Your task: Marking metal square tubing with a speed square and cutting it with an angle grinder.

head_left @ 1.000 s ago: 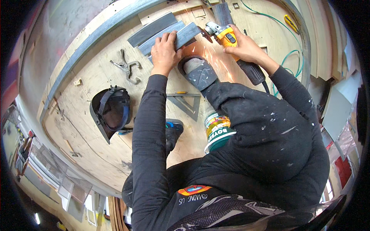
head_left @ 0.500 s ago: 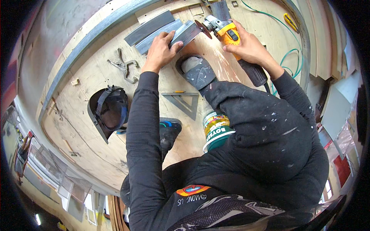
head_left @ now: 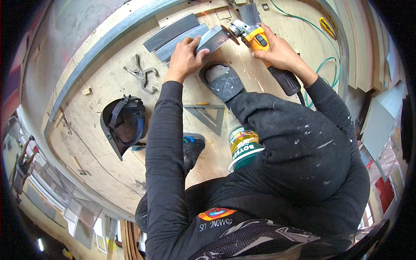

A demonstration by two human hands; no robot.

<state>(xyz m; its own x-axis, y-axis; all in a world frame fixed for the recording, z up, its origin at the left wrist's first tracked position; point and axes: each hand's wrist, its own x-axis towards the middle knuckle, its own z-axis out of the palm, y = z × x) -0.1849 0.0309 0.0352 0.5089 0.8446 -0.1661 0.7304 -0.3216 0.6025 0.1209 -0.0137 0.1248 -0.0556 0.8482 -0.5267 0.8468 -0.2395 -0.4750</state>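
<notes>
Wrapped around the body of a yellow and black angle grinder (head_left: 259, 39) is my right hand (head_left: 281, 53). The grinder's thin brown cutting disc (head_left: 230, 34) stands at the right end of a grey metal channel piece (head_left: 214, 40), and I cannot tell whether they touch. My left hand (head_left: 186, 57) grips that piece, thumb on its near side and fingers over the top. Two more grey metal pieces, the farther one (head_left: 171, 33) flat and dark, lie side by side just beyond and left of it. A few sparks fly below the disc.
My shoe (head_left: 223, 81) stands close below the disc. On the plywood lie locking clamp pliers (head_left: 141, 73), a welding helmet (head_left: 123, 125), a triangular square (head_left: 210, 117) and a yellow cutter knife (head_left: 327, 27). A paint bucket (head_left: 245, 149) sits under my leg; a green cord (head_left: 331, 65) curls at right.
The spray of sparks has thinned to a few streaks. My left hand and the metal pieces have shifted slightly to the right; the grinder has barely moved.
</notes>
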